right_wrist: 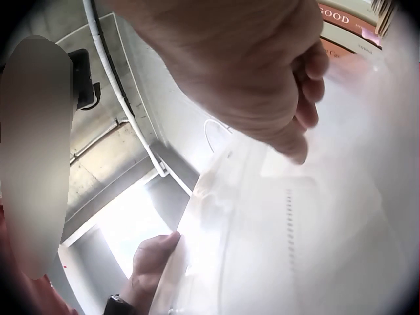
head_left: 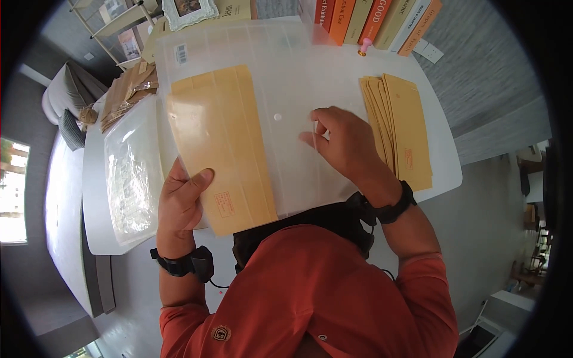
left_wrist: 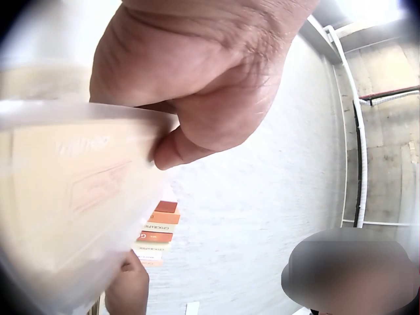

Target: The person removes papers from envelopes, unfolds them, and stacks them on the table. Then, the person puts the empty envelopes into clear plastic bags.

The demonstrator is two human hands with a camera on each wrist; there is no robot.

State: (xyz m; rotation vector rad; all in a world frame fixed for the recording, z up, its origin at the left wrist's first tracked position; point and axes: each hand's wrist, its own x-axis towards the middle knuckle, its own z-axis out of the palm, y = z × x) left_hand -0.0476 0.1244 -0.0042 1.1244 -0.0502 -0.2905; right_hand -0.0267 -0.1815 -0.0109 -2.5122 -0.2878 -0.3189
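My left hand (head_left: 182,197) grips the lower left edge of a translucent plastic document wallet (head_left: 298,173), with its thumb on the front. A tan paper envelope (head_left: 227,137) with a small red printed box shows in the left part of the wallet. The wallet has a barcode sticker (head_left: 181,55) near its top and a round white snap button (head_left: 277,117) in the middle. Over the wallet's right part is my right hand (head_left: 345,143), its fingers loosely bent and the thumb apart from the index finger. No object shows pinched there in the right wrist view (right_wrist: 262,85).
A fanned pile of tan envelopes (head_left: 406,131) lies at the right on the white table (head_left: 441,149). Clear plastic sleeves (head_left: 134,173) and brown paper packets (head_left: 131,89) lie at the left. Books (head_left: 373,24), a pink pushpin-shaped item (head_left: 365,45) and a white picture frame (head_left: 190,13) stand behind.
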